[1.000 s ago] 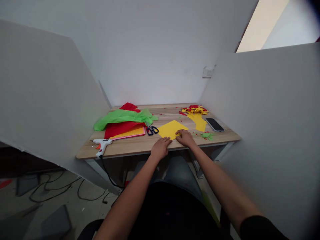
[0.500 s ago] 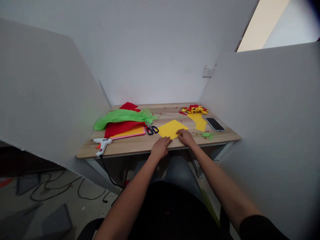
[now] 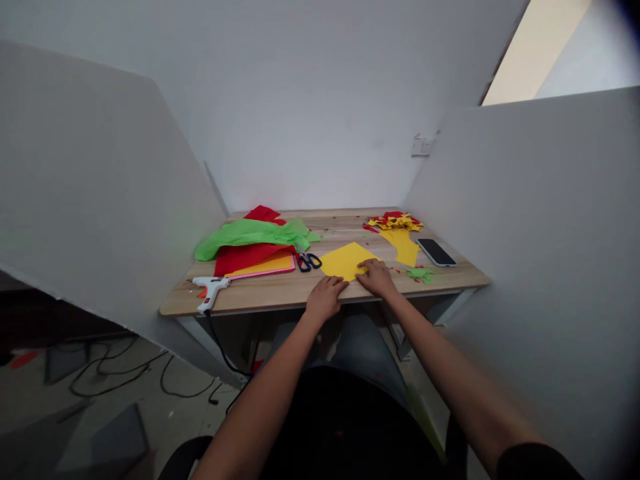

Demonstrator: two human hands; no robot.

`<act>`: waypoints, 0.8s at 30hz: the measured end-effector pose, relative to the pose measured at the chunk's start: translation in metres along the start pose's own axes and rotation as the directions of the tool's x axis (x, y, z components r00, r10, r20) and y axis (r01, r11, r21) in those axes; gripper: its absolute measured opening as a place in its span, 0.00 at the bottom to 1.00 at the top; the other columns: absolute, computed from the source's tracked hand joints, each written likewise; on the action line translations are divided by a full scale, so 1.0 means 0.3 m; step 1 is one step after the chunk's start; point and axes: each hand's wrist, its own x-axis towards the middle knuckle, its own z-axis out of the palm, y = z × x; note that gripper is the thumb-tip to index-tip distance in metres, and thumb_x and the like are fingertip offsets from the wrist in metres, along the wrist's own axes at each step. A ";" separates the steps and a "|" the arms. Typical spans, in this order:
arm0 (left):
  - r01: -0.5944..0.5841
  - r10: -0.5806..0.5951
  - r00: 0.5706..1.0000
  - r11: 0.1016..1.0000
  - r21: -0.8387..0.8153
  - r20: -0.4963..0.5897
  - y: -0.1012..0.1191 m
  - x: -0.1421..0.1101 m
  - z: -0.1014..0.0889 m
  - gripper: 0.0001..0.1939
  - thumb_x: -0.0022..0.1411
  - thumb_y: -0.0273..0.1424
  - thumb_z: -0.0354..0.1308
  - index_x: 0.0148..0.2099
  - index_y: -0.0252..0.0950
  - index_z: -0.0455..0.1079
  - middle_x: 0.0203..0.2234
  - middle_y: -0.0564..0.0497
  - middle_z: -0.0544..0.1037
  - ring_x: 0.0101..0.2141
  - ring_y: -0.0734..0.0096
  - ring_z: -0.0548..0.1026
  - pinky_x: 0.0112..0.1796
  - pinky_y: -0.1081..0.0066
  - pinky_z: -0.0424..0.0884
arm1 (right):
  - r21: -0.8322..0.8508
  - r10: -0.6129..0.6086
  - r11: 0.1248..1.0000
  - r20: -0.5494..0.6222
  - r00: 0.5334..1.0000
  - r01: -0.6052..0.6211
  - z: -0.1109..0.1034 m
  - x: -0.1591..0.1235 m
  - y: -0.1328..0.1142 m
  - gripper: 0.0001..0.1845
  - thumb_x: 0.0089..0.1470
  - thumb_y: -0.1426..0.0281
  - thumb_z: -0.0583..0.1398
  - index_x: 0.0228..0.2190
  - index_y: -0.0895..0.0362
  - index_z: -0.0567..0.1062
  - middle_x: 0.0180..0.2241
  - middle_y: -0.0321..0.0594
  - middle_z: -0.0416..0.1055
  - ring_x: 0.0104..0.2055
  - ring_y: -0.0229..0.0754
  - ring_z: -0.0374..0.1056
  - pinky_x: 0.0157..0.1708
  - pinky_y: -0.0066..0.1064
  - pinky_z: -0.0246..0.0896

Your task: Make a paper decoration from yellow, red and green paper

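A sheet of yellow paper [image 3: 345, 257] lies turned cornerwise near the front of the wooden table. My left hand [image 3: 326, 297] rests at its lower corner, fingers stretched out and pressing on the edge. On the right side of the sheet, my right hand [image 3: 376, 277] has curled fingers and thumb on the paper, gripping its edge. The exact fingertip contact is too small to make out. Dark-handled scissors [image 3: 309, 261] lie beside the sheet's left corner. A cut yellow piece [image 3: 403, 247] lies beyond my right hand.
Green sheet material [image 3: 240, 235] and red sheet material [image 3: 245, 257] cover coloured sheets at left. A white glue gun [image 3: 213, 288] sits on the front left edge, its cord hanging down. Red and yellow scraps [image 3: 395, 221], green scraps [image 3: 420, 274] and a phone [image 3: 437, 253] lie at right.
The whole view has shifted slightly, so the table appears a little further right. My right hand's fingers have moved a little on the paper; my left hand stays at the lower corner.
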 end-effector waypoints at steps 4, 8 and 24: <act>0.005 -0.005 1.000 1.000 -0.006 0.006 0.000 -0.001 0.001 0.31 0.55 0.22 0.57 0.62 0.40 0.66 0.59 0.47 0.70 0.57 0.58 0.64 0.60 0.61 0.61 | 0.011 -0.037 0.999 0.145 0.989 0.035 -0.030 0.005 -0.029 0.12 0.58 0.63 0.59 0.39 0.57 0.78 0.41 0.46 0.77 0.45 0.46 0.69 0.44 0.31 0.58; 0.009 -0.009 1.000 1.000 -0.003 0.008 0.005 -0.002 -0.004 0.30 0.56 0.21 0.56 0.61 0.40 0.66 0.58 0.47 0.70 0.58 0.59 0.64 0.60 0.62 0.61 | 0.019 -0.019 1.000 0.343 0.939 0.014 -0.065 0.048 -0.070 0.10 0.56 0.64 0.61 0.33 0.57 0.78 0.36 0.41 0.78 0.38 0.41 0.71 0.33 0.26 0.58; 0.010 -0.010 1.000 1.000 0.011 0.001 0.008 0.002 -0.012 0.25 0.56 0.23 0.56 0.57 0.38 0.65 0.53 0.46 0.73 0.54 0.58 0.66 0.56 0.62 0.64 | -0.069 0.148 0.986 0.792 0.593 -0.154 -0.129 0.185 -0.141 0.20 0.62 0.63 0.60 0.53 0.58 0.70 0.52 0.46 0.69 0.49 0.47 0.70 0.47 0.45 0.70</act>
